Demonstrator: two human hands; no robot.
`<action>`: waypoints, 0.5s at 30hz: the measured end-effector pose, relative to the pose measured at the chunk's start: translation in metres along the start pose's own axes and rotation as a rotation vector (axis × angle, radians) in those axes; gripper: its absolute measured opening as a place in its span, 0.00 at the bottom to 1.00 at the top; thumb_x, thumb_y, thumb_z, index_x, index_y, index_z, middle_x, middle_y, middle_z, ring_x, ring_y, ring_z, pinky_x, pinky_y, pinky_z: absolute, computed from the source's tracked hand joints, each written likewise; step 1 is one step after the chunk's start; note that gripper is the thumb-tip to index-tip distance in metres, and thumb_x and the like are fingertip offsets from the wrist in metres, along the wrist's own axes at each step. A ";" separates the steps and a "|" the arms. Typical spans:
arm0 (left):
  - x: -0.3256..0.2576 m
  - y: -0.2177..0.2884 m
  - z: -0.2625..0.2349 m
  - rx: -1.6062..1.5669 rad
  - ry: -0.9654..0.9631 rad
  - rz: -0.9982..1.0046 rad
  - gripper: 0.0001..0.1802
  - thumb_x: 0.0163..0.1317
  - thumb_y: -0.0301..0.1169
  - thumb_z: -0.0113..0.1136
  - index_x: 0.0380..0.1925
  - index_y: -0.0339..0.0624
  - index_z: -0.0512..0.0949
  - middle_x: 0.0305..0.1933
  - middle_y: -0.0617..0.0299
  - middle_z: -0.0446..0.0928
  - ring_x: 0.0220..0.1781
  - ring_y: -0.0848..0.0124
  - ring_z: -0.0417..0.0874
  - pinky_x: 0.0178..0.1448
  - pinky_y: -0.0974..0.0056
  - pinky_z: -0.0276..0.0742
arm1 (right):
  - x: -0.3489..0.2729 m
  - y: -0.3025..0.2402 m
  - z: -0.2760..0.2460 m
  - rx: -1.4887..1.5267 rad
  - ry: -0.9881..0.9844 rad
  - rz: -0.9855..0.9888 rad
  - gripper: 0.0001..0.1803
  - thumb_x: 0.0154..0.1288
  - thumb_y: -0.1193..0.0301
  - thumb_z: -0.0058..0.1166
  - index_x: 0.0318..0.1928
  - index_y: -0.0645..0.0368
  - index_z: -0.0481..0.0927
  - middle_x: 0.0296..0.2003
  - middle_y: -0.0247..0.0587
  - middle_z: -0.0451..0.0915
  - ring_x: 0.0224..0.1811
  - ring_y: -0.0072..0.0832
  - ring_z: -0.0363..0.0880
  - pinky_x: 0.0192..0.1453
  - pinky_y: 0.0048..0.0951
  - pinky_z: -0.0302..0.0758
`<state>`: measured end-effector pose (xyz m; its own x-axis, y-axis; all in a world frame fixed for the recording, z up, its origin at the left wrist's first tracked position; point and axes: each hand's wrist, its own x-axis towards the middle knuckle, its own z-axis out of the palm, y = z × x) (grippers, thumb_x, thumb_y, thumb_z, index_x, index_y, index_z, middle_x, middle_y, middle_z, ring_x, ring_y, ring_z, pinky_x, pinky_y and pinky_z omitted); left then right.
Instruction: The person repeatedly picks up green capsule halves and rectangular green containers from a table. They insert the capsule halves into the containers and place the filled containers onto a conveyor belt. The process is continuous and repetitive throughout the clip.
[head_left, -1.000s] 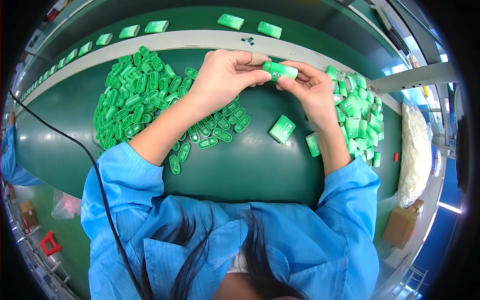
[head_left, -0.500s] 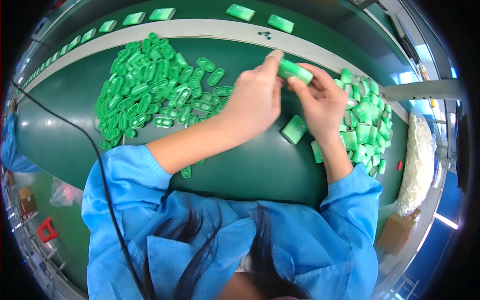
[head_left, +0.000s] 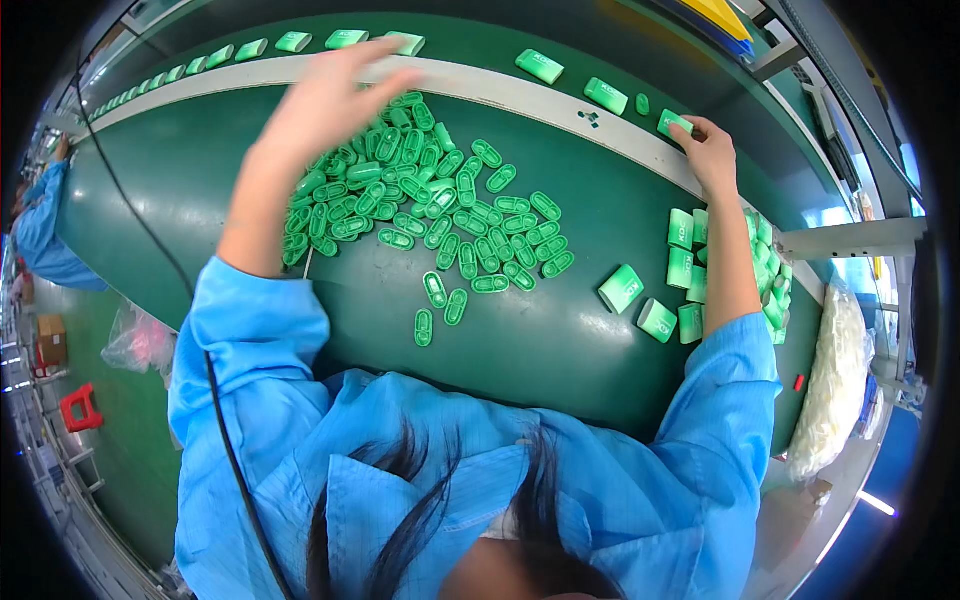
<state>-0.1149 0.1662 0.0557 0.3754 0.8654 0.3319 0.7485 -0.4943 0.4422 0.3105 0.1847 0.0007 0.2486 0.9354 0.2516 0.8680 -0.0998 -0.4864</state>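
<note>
My right hand (head_left: pixel 708 155) reaches past the white rail at the far right. Its thumb and fingertips pinch a green-and-white casing (head_left: pixel 676 124) above the far strip. My left hand (head_left: pixel 330 105), smeared by motion, is raised over the far edge of a heap of green oval caps (head_left: pixel 390 185). Its fingers stretch apart toward the right and hold nothing visible. Another casing (head_left: pixel 408 43) sits just beyond its fingertips. A pile of casings (head_left: pixel 682 265) is partly hidden behind my right forearm, with two loose casings (head_left: pixel 621 289) to its left.
A white rail (head_left: pixel 480 88) divides the green table (head_left: pixel 470 370) from the far strip, where casings stand in a row (head_left: pixel 293 42). A single cap (head_left: pixel 642 104) lies there too. At the right are a metal arm (head_left: pixel 850 238) and a bulky white bag (head_left: pixel 832 385). A black cable (head_left: pixel 150 235) hangs at the left.
My hands, together on a casing before, have parted. The right went up and right to the far strip with a casing; the left swung left over the caps. The view has shifted.
</note>
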 end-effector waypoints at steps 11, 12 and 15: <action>-0.013 -0.109 0.028 -0.568 -0.045 -0.054 0.32 0.72 0.50 0.30 0.58 0.35 0.69 0.61 0.54 0.70 0.65 0.65 0.66 0.71 0.64 0.51 | -0.195 -0.160 0.010 0.386 -0.406 -1.086 0.19 0.50 0.63 0.65 0.44 0.53 0.78 0.48 0.39 0.75 0.52 0.39 0.72 0.54 0.41 0.70; -0.005 -0.101 0.031 -0.594 -0.075 -0.044 0.32 0.72 0.51 0.30 0.57 0.36 0.70 0.59 0.55 0.72 0.64 0.66 0.68 0.70 0.64 0.53 | -0.207 -0.167 0.016 0.385 -0.484 -1.129 0.18 0.54 0.61 0.60 0.44 0.54 0.77 0.51 0.40 0.72 0.57 0.38 0.68 0.57 0.39 0.67; 0.010 -0.086 0.042 -0.658 -0.132 -0.027 0.31 0.72 0.51 0.32 0.55 0.36 0.73 0.53 0.56 0.76 0.59 0.67 0.72 0.67 0.65 0.59 | -0.218 -0.170 0.038 0.362 -0.476 -1.207 0.17 0.55 0.61 0.59 0.43 0.54 0.76 0.51 0.40 0.71 0.57 0.38 0.67 0.58 0.38 0.66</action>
<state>-0.1524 0.2206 -0.0134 0.4557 0.8606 0.2274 0.2851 -0.3832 0.8786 0.0924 0.0109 -0.0028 -0.8210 0.4080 0.3994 0.2573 0.8889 -0.3791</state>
